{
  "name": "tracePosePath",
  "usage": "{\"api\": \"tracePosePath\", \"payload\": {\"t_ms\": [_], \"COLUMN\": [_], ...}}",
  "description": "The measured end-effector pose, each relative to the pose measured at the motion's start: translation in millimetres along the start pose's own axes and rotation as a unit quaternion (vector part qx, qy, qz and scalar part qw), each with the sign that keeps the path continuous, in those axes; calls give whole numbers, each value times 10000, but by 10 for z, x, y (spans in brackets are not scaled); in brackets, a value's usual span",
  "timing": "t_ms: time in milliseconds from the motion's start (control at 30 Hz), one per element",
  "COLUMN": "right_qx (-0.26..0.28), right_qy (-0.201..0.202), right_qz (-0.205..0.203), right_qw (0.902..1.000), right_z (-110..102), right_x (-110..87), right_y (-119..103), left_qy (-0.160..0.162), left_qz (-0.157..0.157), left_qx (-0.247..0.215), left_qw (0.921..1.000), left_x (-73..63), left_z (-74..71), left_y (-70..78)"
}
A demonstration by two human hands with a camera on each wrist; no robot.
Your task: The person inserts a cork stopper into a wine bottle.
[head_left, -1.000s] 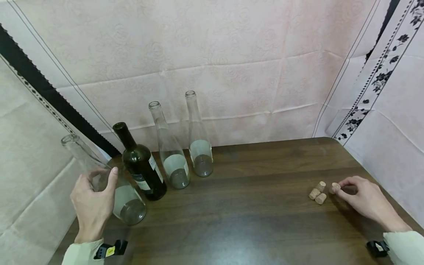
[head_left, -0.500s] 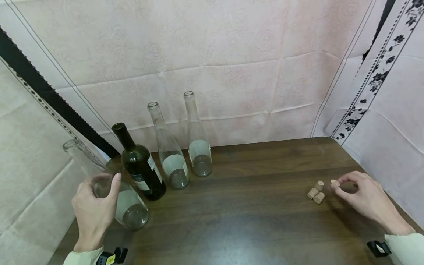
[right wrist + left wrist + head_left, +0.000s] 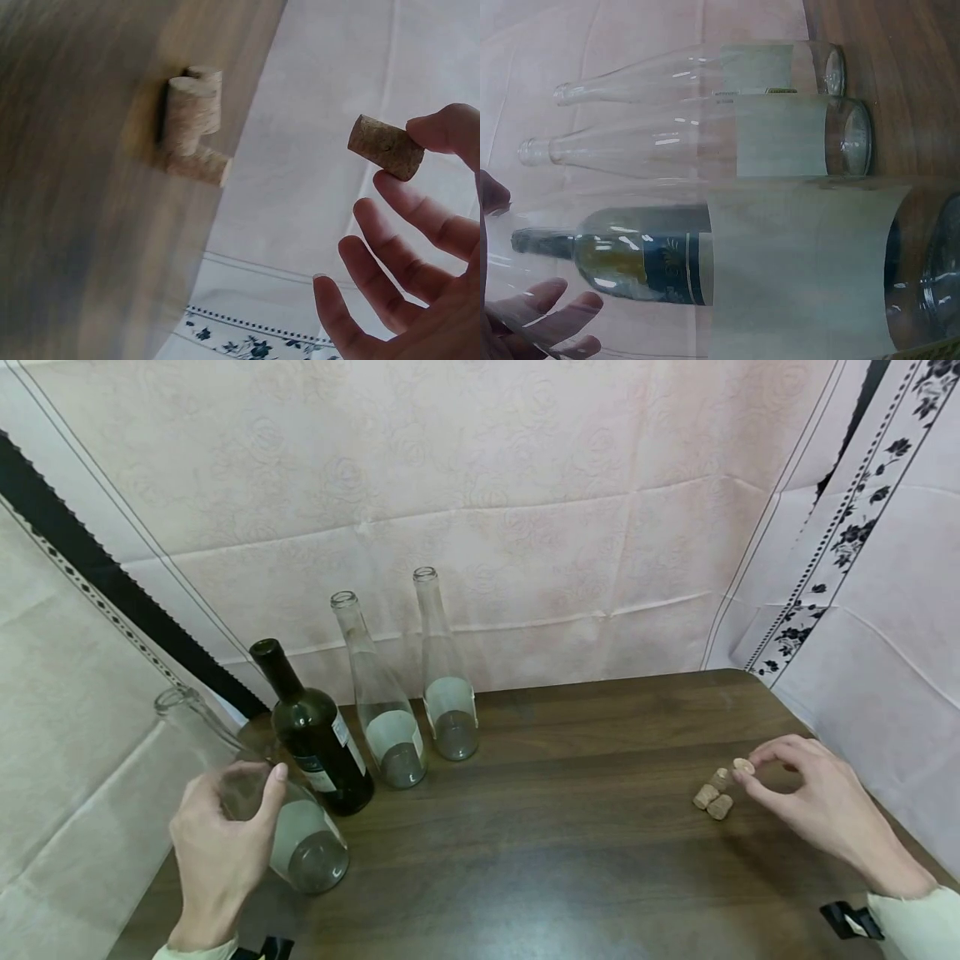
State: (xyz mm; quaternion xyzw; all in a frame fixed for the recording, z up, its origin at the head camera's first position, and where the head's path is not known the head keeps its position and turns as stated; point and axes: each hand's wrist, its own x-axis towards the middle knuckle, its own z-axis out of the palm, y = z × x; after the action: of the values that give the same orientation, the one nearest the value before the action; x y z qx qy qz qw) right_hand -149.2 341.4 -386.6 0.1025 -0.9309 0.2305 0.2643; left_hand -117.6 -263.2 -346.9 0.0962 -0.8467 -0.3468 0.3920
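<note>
My left hand [image 3: 225, 843] grips a clear glass bottle [image 3: 311, 852] round its body, at the left of the table. The bottle has a pale label [image 3: 802, 262] low on its side; in the left wrist view the fingers show through the glass. At the right, my right hand [image 3: 825, 802] pinches a cork [image 3: 386, 146] between thumb and index finger, with the other fingers spread apart. Three more corks [image 3: 720, 807] lie grouped on the table just left of that hand.
A dark green wine bottle [image 3: 318, 743] stands close beside the held bottle. Two clear bottles with pale labels, a nearer one [image 3: 392, 735] and a farther one [image 3: 450, 693], stand along the back edge of the wooden table [image 3: 555, 827]. Patterned cloth [image 3: 525, 510] hangs behind.
The left hand and its clear bottle have shifted toward me and slightly right. The right hand has lifted its cork and brought it a little left, nearer the other corks.
</note>
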Motion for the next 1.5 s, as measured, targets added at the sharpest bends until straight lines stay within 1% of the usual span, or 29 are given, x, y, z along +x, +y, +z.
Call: {"api": "tracePosePath", "payload": {"t_ms": [200, 533, 767, 1067, 1300, 1500], "right_qx": [124, 355, 326, 563, 689, 766], "right_qy": [-49, 151, 255, 307, 339, 349], "right_qz": [52, -103, -323, -413, -473, -556], "right_qw": [9999, 9992, 9986, 9971, 9959, 9949], "right_z": [-37, -66, -119, -162, -185, -218], "right_x": [29, 65, 97, 142, 178, 219], "right_y": [-137, -320, -452, -575, -666, -776], "left_qy": [-15, -33, -156, -352, -317, -366], "left_qz": [257, 615, 741, 916, 1057, 1228], "left_qx": [-150, -341, -457, -613, -852, -971], "left_qw": [9996, 9975, 9961, 9933, 9902, 9870], "left_x": [-58, -166, -224, -301, -368, -423], "left_z": [19, 81, 132, 219, 267, 332], "left_y": [41, 139, 196, 289, 385, 455]}}
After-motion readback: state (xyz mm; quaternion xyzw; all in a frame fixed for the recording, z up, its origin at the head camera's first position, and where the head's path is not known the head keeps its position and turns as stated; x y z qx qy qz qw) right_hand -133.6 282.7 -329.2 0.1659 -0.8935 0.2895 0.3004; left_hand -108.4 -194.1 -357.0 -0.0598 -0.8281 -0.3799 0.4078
